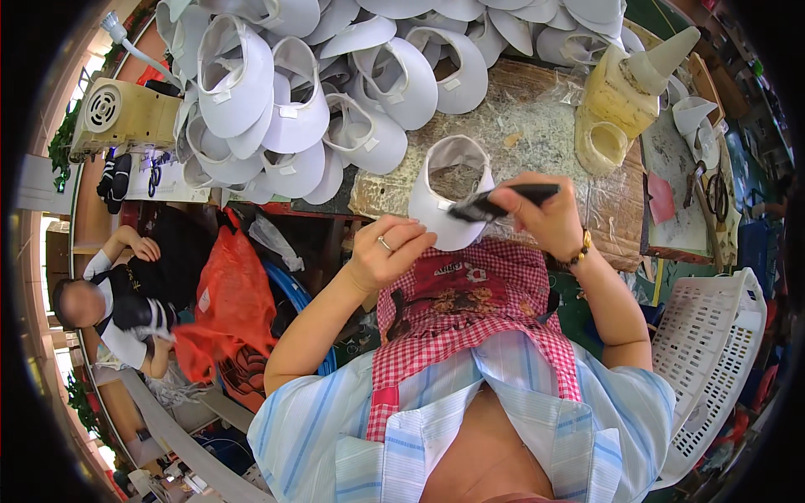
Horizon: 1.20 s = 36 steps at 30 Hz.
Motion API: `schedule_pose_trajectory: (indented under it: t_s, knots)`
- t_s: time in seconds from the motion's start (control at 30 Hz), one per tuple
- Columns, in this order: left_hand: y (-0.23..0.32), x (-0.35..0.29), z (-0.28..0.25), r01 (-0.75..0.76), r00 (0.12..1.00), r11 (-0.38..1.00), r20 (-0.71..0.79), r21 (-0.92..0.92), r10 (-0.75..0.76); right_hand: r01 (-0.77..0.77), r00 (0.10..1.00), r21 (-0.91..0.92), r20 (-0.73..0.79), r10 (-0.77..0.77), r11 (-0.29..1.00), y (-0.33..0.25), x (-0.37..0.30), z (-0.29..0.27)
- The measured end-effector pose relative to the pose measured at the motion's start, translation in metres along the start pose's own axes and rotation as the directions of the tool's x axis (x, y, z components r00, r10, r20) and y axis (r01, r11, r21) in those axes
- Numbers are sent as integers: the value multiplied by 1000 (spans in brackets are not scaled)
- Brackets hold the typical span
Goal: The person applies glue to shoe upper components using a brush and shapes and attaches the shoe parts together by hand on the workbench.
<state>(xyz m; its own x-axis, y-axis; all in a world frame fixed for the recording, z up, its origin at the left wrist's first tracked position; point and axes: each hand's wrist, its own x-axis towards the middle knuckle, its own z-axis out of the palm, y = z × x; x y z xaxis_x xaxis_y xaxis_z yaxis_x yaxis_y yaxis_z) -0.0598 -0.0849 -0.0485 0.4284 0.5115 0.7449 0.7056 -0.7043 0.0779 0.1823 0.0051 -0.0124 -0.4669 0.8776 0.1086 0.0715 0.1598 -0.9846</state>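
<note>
A white rounded piece point(450, 233) with an oval opening and a small pale tab lies at the near edge of the worktable. It looks like a visor or a shoe upper; I cannot tell which. My left hand point(388, 254), a ring on one finger, pinches its lower left rim. In my right hand point(541, 214) is a black brush point(482, 207), gripped by its handle. The brush's dark bristles rest on the piece, just below the opening and beside the tab.
Several similar white pieces point(289, 126) are piled at the back and left. A yellowed container point(619, 105) with a white cone stands right, near scissors point(717, 197). A white perforated basket point(700, 360) is at lower right. Another person point(142, 285) sits at left beside a red bag point(235, 289).
</note>
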Motion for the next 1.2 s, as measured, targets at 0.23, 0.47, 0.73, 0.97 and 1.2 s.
schedule_pose_trajectory:
  t_s: [0.23, 0.47, 0.73, 0.97, 1.2]
  knots:
    - [-12, 7, 3, -65, 998, 998, -11, 10, 65, 59, 977, -307, -180, -119, 950, -3, 45, -27]
    - [3, 23, -16, 11, 994, 999, -108, 40, -6, -29, 976, -211, -218, -18, 977, -58, 36, -11]
    - [-27, 51, -183, 534, 738, 728, -657, 430, -153, 30, 893, -216, -433, -124, 976, -10, 13, -92]
    - [-172, 4, -235, 457, 857, 464, -515, 759, 0, 99, 928, -174, -339, -153, 980, -13, 5, -74]
    - [-236, -13, -215, 648, 760, 634, -308, 421, -572, -62, 882, -179, -471, -31, 982, -42, -40, -111]
